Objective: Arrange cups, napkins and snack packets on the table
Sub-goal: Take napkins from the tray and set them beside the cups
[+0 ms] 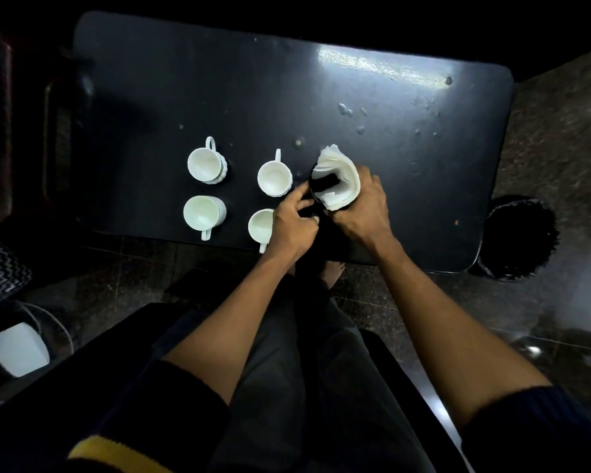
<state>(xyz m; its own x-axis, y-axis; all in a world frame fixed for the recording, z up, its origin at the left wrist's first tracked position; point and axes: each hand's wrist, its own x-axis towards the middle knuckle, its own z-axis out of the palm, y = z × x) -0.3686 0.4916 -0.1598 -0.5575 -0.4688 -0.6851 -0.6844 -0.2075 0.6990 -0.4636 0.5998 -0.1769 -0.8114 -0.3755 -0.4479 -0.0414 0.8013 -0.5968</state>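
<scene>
Working the napkins [338, 179] now: both hands are on a dark holder [316, 194] that stands on the dark surface [219, 80], just right of the four white cups. The right hand [364, 206] is wrapped around the holder's right side with its grip clamped on the holder and the white sheets, while the left hand [292, 221] pinches the holder's near-left rim, fingers closed on it as far as I can make out in the gloom. Progress check, and this is my read: the cups look settled, a tidy two-by-two block left of the holder, with the far-left cup [205, 164], the far-right cup [274, 178], the near-left cup [202, 213] and the near-right cup [261, 225], which is half hidden under the left hand. The far pair have their handles pointing away from the person and the near pair point theirs toward the person, so each cup's handle line runs front to back. The napkins are the step in hand. They sit curled inside the holder's right wall, mouth facing up at the camera, with the long axis of the bundle running from near the person up and away, and one corner poking out beyond the far rim. Snack packets? None visible anywhere on the surface, so that part looks undone, and the whole stretch beyond and right of the holder carries only stains and a glare patch.
</scene>
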